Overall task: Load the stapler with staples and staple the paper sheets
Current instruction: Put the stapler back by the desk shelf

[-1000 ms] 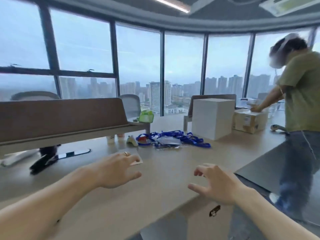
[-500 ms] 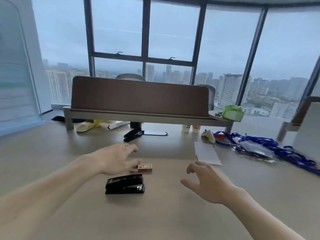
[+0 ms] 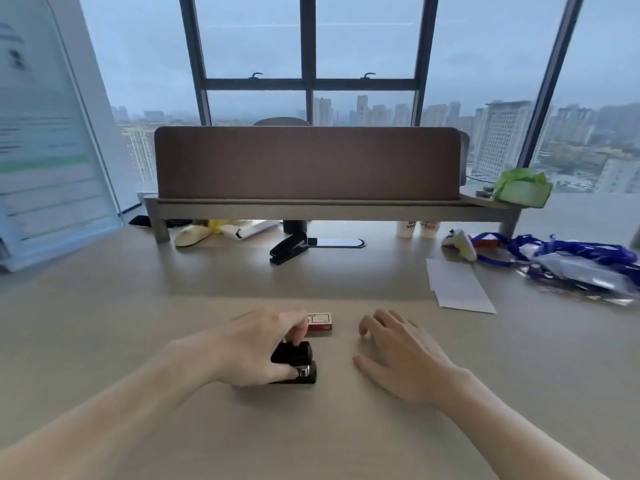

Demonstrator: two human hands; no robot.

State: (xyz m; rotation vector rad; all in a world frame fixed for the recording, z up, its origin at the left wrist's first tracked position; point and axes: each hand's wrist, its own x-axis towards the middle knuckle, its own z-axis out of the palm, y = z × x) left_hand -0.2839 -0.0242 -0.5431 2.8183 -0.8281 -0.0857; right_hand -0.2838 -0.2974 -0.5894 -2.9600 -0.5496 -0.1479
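While our left hand [image 3: 256,348] gripped the black stapler [image 3: 294,356] on the desk [image 3: 138,323], our right hand [image 3: 398,355] lay beside it, fingers loose, holding nothing — staple box [image 3: 320,322] just past the left fingertips, paper sheets [image 3: 457,285] well beyond the right.

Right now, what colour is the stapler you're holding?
The stapler is black; the head view shows it.

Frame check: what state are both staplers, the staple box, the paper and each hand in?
Near stapler: on the desk, looks shut, gripped by left hand.
Staple box: closed, lying flat.
Paper sheets: lying flat, untouched.
Far stapler: shut, untouched.
Right hand: open, holding nothing.
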